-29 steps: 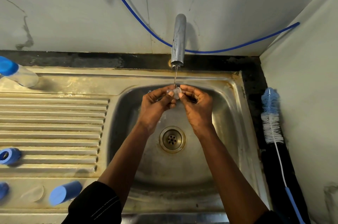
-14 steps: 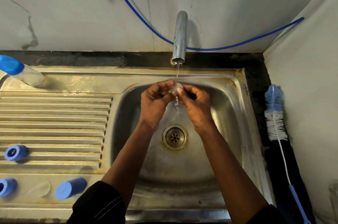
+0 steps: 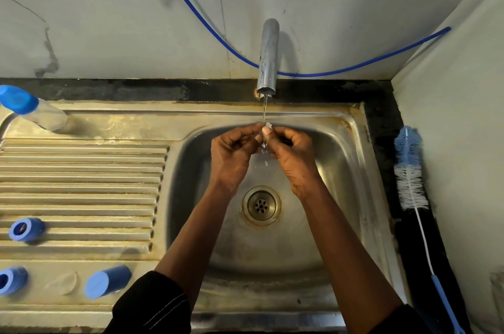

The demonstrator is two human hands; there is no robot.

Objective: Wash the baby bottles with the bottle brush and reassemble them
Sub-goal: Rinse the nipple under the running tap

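Both hands were over the sink basin (image 3: 341, 170), raised toward 12 o'clock of the drain (image 3: 261, 205).

- Left hand (image 3: 231, 153) and right hand (image 3: 294, 155) met fingertip to fingertip just under the tap (image 3: 268, 58).
- Fingers of the left (image 3: 245, 133) and of the right (image 3: 283, 133) were curled in narrow, pinching a small clear piece (image 3: 266, 127) between them. The piece was too small and wet to tell which bottle part it was.
- A thin stream of water (image 3: 264, 110) fell from the spout onto the piece, with drops below the hands.
- Dark sleeves showed at 6 o'clock.

Drainboard (image 3: 81, 183), at 9 o'clock of the basin:
- A baby bottle (image 3: 35, 111) with a blue top lay on its side at the far corner, about 10 o'clock.
- A blue ring (image 3: 26, 229) sat on the ribs, well apart from the bottle.
- A second blue ring (image 3: 11, 280) sat at the near left edge, about 8 o'clock, partly cut off by the frame.
- A blue cap (image 3: 107, 281) lay on its side near the left sleeve.
- A clear domed part (image 3: 61, 283) lay between the second ring and the cap.

At 3 o'clock of the basin, the bottle brush (image 3: 409, 170) lay on the dark tabletop (image 3: 381, 121) against the side wall, bristle head toward 12 o'clock, blue handle toward 5 o'clock. Neither hand touched it.

A blue hose (image 3: 207, 20) looped across the back wall behind the tap.
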